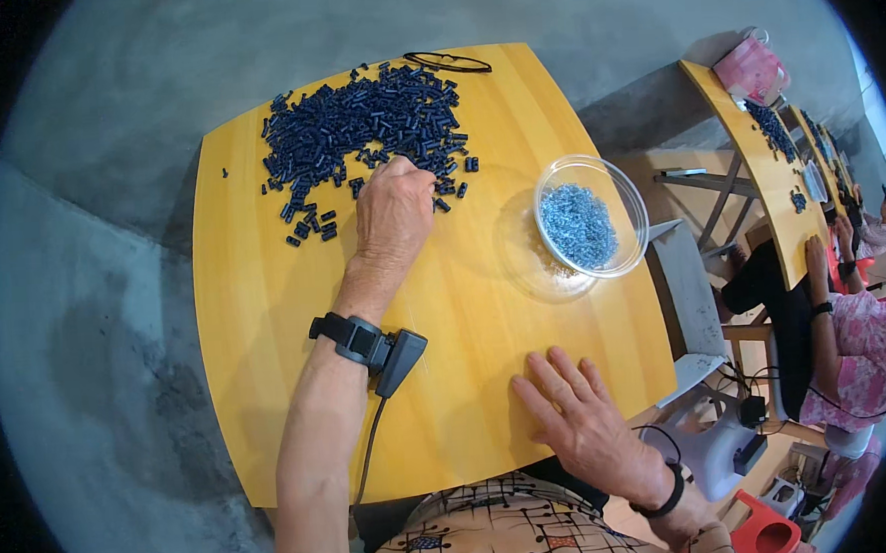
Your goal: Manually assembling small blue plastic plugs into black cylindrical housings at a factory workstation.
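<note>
A heap of small dark blue, tube-like plastic pieces [355, 121] spreads over the far left of the yellow wooden table [488, 374]. At the heap's near edge is my left hand [396, 209], back upward and fingers curled down among the loose pieces. Whatever its fingertips hold is hidden behind the hand. My right hand [576, 415] rests on the near right part of the table, fingers spread, holding nothing. To the right stands a clear round plastic bowl [631, 192] with many tiny silvery-blue metal parts [578, 225] inside.
Black-framed glasses [448, 62] lie at the table's far edge. From a black device [400, 363] on my left wrist, a cable runs toward me. A grey seat [686, 284] adjoins the table's right edge. Farther right, a person in pink [853, 355] sits at another table [786, 228].
</note>
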Available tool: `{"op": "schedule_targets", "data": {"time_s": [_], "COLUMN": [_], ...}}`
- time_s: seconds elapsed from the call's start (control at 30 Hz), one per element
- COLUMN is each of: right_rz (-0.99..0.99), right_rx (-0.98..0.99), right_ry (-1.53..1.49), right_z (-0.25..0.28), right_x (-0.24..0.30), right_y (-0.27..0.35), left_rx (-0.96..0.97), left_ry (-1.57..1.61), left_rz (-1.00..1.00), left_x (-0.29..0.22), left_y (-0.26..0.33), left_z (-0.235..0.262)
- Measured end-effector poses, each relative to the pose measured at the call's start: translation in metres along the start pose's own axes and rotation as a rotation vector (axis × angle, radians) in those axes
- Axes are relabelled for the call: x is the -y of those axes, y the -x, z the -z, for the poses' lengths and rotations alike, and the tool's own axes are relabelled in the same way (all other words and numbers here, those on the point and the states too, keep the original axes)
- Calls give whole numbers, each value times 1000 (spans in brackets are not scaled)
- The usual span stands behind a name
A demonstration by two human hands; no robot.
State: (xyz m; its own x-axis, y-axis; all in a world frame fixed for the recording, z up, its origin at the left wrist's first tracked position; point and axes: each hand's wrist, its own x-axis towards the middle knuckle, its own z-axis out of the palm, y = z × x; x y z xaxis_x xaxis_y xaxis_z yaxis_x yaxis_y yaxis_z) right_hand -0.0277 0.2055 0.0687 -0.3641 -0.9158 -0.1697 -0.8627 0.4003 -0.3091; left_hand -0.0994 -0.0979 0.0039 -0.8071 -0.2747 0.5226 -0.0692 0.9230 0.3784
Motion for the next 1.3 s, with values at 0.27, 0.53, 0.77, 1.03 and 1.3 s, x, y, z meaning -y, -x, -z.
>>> {"op": "schedule_targets", "data": {"time_s": [0.27,0.53,0.77,1.03,1.3], "right_rz": [-85,-100,-113,-118,-118], "right_rx": [-72,-139,-249,-381,-423], "right_ry": [-173,-250,-219,-112,-88], "right_z": [-19,-30,-41,-58,-58], "right_x": [-8,-6,-6,-2,-1], "right_y": [21,24,20,20,19], "left_rx": [44,49,-67,-129,-4], "left_ry": [-4,28,230,228,76], "left_rz": [28,47,182,203,103], "left_x": [-1,-2,1,-3,-4], "left_y": [-7,-4,24,66,77], "left_z": [2,5,38,69,54]}}
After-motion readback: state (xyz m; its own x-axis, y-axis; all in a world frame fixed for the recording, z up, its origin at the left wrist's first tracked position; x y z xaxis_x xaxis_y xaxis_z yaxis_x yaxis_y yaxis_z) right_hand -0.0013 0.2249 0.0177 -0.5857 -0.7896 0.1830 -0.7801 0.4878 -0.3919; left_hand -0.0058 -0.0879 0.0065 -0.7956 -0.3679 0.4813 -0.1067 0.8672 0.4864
